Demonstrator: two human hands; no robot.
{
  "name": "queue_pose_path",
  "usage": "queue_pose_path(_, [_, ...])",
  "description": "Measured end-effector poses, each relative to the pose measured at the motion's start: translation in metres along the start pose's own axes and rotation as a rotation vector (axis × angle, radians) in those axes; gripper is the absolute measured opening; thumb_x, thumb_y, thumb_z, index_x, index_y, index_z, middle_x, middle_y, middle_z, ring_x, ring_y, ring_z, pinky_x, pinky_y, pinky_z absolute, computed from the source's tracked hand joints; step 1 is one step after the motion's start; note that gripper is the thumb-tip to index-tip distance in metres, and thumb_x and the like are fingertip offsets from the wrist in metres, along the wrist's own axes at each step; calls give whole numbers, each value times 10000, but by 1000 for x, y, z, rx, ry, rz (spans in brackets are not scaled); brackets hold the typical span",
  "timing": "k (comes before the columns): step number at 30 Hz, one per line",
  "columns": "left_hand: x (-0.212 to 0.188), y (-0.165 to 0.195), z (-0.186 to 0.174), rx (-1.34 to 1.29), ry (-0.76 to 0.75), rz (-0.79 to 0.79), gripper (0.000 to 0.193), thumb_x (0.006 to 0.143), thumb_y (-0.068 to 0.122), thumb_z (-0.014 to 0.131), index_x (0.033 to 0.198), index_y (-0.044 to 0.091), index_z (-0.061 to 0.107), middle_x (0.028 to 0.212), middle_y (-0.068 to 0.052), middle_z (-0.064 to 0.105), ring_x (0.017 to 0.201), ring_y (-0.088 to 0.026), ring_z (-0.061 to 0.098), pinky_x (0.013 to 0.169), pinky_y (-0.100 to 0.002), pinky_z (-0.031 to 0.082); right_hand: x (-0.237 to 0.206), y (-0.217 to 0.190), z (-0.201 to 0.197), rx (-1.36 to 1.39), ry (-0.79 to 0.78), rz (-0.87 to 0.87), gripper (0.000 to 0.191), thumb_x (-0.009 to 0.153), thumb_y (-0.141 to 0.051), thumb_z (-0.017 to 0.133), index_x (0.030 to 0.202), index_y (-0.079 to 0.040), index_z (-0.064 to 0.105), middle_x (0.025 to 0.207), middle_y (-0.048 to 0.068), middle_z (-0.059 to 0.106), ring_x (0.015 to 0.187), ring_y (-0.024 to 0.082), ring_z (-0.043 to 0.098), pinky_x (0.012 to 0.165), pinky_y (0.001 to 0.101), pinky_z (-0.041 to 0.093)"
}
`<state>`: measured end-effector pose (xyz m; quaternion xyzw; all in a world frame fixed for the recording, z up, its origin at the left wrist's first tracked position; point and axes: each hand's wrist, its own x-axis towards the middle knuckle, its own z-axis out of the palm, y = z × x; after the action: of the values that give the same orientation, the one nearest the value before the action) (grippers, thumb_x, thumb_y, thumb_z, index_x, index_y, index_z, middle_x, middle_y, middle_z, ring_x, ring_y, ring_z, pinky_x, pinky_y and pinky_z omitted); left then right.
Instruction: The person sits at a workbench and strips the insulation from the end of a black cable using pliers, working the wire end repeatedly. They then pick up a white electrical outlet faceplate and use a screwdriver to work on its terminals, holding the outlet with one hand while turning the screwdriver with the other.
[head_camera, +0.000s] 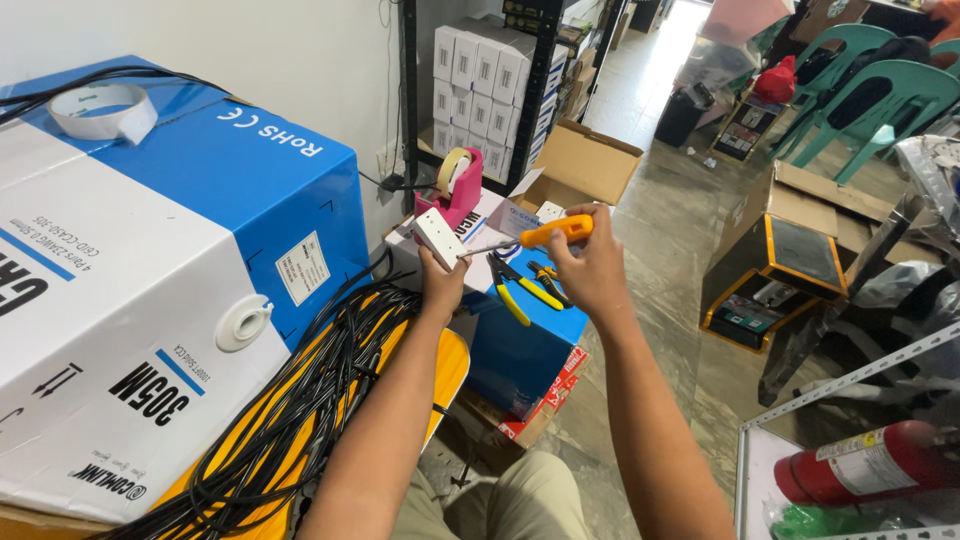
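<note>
Slippage is the main worry: the small white box (440, 238), gripped in the left hand (443, 280) in mid-air just in front of the pink tape dispenser (456, 190), has nothing bracing it. The right hand (590, 265) is closed round the orange screwdriver (545, 234), its tip against the box's face. If the tip skids off, it would likely jab the left hand's fingers. Below the dispenser, yellow-handled pliers (520, 288) lie on a blue carton (530, 345); a dropped screw could vanish into the black cable (300, 400) coiled to its left.
</note>
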<state>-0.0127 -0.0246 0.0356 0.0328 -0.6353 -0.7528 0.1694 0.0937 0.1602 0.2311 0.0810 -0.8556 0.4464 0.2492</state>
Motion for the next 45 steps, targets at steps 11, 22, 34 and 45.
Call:
queue_pose_path(11, [0,1,2,63,10,1,656,855,178,776,1354,44,372,1249,-170,651,1160,-246,652,964,-362,514,-6,9,16,138,-29,-130,415,1051,-126,558,1321,-10,266,1152,278,619,988,313,772,796,338,630])
queue_pose_path(22, [1,-1,2,87,30,74,590,887,136,760,1348,51,402,1260,-168,680,1176,-244,679,967,-373,533,-5,-5,9,-297,187,-169,431,946,-366,752,1010,-4,525,739,189,714,679,346,738,583,428,566])
queue_pose_path(34, [-1,-2,0,168,137,64,558,873,109,758,1304,39,411,1222,-197,665,1152,-310,672,963,-398,519,12,-11,-9,-197,-154,-320,240,997,-237,659,1047,-12,591,931,209,714,843,345,730,728,420,577])
queue_pose_path(45, [0,-1,1,176,111,40,672,837,143,785,1358,37,375,1231,-185,657,1147,-289,667,962,-378,518,4,-44,-16,-392,-265,-62,245,1005,-249,586,1216,-126,601,951,189,717,853,359,705,781,463,530])
